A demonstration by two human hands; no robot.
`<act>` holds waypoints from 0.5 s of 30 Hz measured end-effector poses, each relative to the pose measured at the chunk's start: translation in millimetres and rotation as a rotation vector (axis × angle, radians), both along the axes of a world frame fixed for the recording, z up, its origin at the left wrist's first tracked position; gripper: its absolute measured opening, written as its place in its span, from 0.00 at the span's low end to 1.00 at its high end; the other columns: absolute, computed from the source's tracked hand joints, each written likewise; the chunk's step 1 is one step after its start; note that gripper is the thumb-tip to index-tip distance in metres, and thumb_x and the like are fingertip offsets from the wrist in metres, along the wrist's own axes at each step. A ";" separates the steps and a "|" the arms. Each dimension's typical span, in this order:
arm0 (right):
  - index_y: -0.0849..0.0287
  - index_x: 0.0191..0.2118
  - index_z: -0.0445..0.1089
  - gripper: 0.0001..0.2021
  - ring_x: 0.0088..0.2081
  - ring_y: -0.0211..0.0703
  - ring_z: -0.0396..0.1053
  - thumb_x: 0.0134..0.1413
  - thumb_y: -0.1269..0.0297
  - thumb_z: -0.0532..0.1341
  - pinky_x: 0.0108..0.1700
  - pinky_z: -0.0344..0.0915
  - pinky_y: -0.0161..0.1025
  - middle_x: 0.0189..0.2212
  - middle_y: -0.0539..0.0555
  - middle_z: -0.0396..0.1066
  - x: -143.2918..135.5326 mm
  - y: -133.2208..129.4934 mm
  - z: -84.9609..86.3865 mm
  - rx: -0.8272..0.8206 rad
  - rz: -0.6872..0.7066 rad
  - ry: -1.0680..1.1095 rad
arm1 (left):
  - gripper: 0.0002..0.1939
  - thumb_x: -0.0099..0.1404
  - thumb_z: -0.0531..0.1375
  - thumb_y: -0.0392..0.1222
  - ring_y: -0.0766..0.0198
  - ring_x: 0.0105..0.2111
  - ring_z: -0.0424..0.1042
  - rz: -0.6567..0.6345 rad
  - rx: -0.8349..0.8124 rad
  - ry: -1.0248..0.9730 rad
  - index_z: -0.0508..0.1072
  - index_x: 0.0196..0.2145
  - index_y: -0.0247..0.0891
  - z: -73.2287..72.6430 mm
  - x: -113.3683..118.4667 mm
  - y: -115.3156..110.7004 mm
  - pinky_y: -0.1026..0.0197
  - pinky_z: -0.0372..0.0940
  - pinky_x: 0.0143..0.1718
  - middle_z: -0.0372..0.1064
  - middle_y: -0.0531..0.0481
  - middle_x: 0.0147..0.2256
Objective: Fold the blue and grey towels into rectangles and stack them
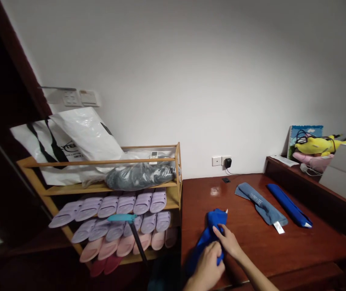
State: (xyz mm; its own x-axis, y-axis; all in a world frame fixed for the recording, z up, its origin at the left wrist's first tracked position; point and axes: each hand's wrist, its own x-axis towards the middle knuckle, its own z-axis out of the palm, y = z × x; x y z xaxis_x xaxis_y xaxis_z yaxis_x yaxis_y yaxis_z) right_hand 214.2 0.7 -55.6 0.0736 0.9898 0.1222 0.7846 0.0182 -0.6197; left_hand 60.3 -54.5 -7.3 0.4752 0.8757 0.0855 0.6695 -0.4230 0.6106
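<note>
At the counter's (306, 252) near left, the blue cloth (217, 218) lies bunched — apparently not yet neatened — with the left hand (209, 260) curled tight around it and the right hand (229, 241) touching it, its grip unclear. Farther right, a grey-blue cloth (262, 204) and a slim blue bundle (288, 205) lie in long strips, seemingly done.

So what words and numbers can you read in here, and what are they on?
"YTE": on the white bag; the rest of that word isn't clear.
"SINCE": smaller, lower on the same bag; what follows is blurred.
Blue-grey cloth: pale letters, too blurred to read.
White tag and white remote: too small to read.
</note>
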 end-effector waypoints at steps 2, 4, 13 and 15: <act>0.62 0.52 0.65 0.21 0.45 0.44 0.71 0.53 0.59 0.52 0.44 0.66 0.36 0.45 0.57 0.73 14.6 -3.4 -14.0 -0.031 -0.052 0.031 | 0.09 0.55 0.57 0.38 0.60 0.42 0.67 -0.165 -0.025 -0.021 0.66 0.36 0.44 -4.6 19.0 -13.0 0.60 0.61 0.44 0.69 0.52 0.41; 0.63 0.51 0.65 0.23 0.47 0.46 0.70 0.47 0.67 0.54 0.47 0.66 0.38 0.46 0.58 0.72 42.8 -10.0 -22.8 -0.042 -0.117 0.039 | 0.12 0.59 0.57 0.48 0.58 0.50 0.63 -0.265 -0.010 -0.040 0.67 0.41 0.45 -12.0 28.1 -17.2 0.56 0.58 0.52 0.65 0.51 0.52; 0.58 0.62 0.51 0.27 0.60 0.51 0.54 0.56 0.59 0.48 0.59 0.55 0.51 0.60 0.60 0.56 48.5 -41.5 -30.1 0.226 -0.129 0.116 | 0.25 0.65 0.50 0.42 0.56 0.64 0.42 -0.312 0.158 0.116 0.57 0.59 0.42 -43.4 32.8 23.2 0.45 0.42 0.63 0.45 0.45 0.64; 0.58 0.62 0.51 0.27 0.61 0.47 0.54 0.60 0.52 0.45 0.60 0.55 0.48 0.61 0.57 0.54 20.3 -40.5 -38.1 0.208 -0.055 0.197 | 0.30 0.64 0.50 0.41 0.56 0.64 0.42 -0.339 0.146 0.115 0.49 0.63 0.43 -45.2 36.3 25.3 0.43 0.40 0.63 0.45 0.45 0.64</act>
